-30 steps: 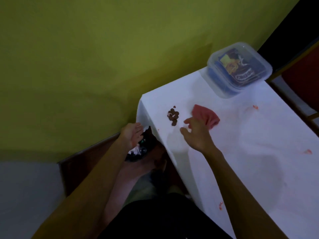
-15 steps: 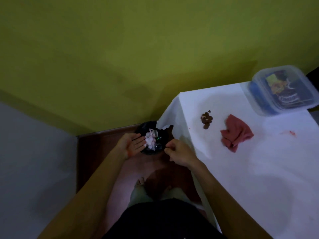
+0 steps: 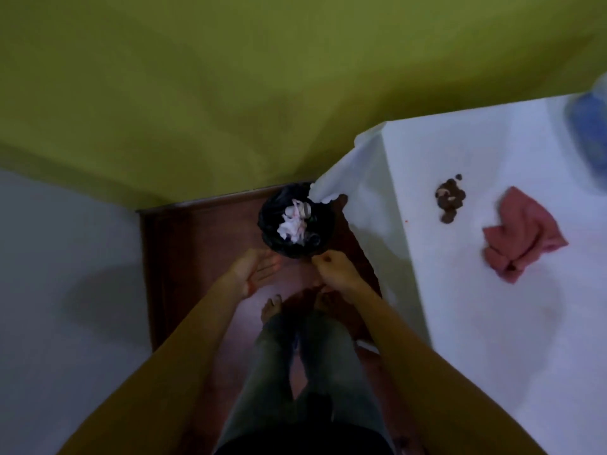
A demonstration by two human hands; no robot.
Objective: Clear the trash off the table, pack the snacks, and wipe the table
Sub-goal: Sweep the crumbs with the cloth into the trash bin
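Note:
A small bin lined with a black bag (image 3: 297, 221) stands on the floor by the table's corner, with white crumpled trash inside. My left hand (image 3: 256, 269) is flat and open, palm up, just in front of the bin. My right hand (image 3: 331, 267) hovers over the bin's near rim with its fingers pinched together; whether anything is between them I cannot tell. On the white tablecloth (image 3: 492, 323) lie a heap of small brown snack pieces (image 3: 449, 198) and a crumpled red cloth (image 3: 522, 238).
A clear plastic box with a blue base (image 3: 591, 126) shows blurred at the right edge of the table. A green wall is behind. My legs and bare feet (image 3: 272, 307) stand on the reddish floor next to the bin.
My view has swung left and down toward the bin. My right hand left the table and came over the bin; my left hand drew back from the bin's rim and opened flat.

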